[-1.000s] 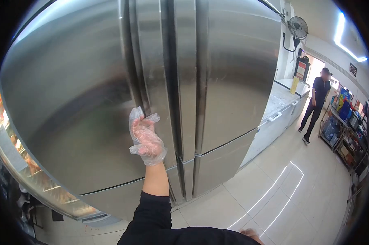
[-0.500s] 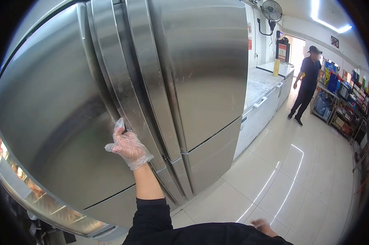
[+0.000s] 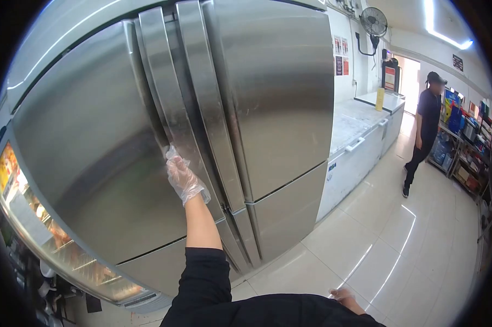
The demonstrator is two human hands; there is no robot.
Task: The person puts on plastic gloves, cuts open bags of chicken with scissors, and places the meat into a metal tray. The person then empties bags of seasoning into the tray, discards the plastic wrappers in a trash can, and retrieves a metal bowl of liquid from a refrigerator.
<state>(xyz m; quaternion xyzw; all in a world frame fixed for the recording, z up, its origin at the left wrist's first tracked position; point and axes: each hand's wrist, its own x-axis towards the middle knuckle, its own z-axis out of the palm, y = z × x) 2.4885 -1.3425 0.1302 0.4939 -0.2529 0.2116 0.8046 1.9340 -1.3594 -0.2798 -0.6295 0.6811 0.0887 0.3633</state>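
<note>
My left hand (image 3: 185, 177), in a clear plastic glove, reaches up to a tall stainless steel fridge. Its fingers are curled round the recessed edge handle (image 3: 152, 103) of the upper left fridge door (image 3: 88, 109). That door looks closed. The upper right fridge door (image 3: 281, 98) is closed as well. Low at the bottom of the view, my right hand (image 3: 343, 297) hangs beside my body, away from the fridge. It is small and partly cut off by my dark clothing, so its fingers cannot be made out clearly.
A white chest freezer (image 3: 347, 169) stands right of the fridge, below a wall fan (image 3: 373, 22). A person in dark clothes (image 3: 424, 128) is on the tiled floor (image 3: 360, 240) near loaded shelves (image 3: 464, 152). A lit display cabinet (image 3: 55, 234) flanks the left side.
My left hand has closed its fingers on the door handle; before, they were more spread. The view has shifted slightly. The person by the shelves has turned and stepped.
</note>
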